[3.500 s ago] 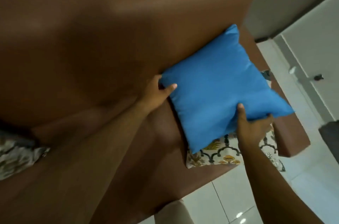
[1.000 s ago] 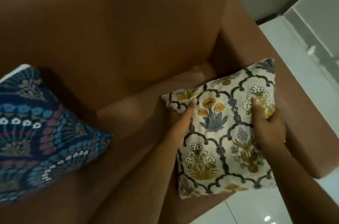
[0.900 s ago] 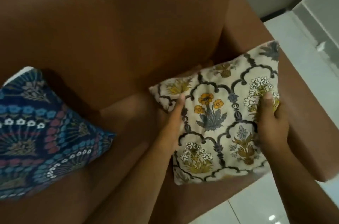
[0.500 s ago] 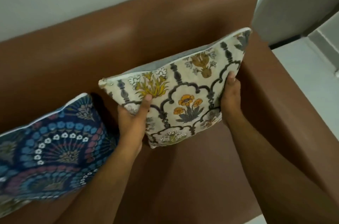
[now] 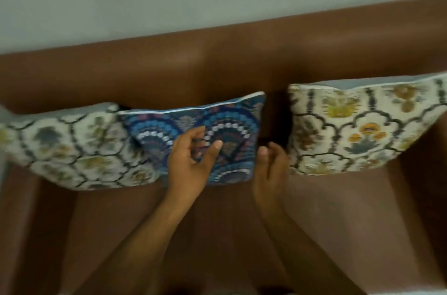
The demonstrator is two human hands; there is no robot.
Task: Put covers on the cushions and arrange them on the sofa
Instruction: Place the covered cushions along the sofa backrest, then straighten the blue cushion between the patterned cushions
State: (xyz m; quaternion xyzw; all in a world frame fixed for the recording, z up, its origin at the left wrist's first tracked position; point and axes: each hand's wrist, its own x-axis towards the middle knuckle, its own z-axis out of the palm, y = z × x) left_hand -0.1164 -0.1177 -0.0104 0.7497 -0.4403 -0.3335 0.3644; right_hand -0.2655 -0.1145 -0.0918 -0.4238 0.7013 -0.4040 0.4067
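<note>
Blue cushion (image 5: 193,130) stands mid-sofa (image 5: 217,65) vs backrest, overlapping floral cushion (image 5: 72,147) on its left; 2nd floral cushion (image 5: 362,125) apart on its right. Left hand (image 5: 191,161) loose on blue's front, gripping nothing; right hand (image 5: 271,164) beside its edge, fingers curled, empty. Risk: hard nudge tips blue fwd or drags its neighbour.

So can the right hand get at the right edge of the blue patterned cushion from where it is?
Probably yes. The right hand hangs open in the gap between the blue patterned cushion and the floral cushion, beside that edge, with nothing between. The left hand is in front of the blue cushion's face.
</note>
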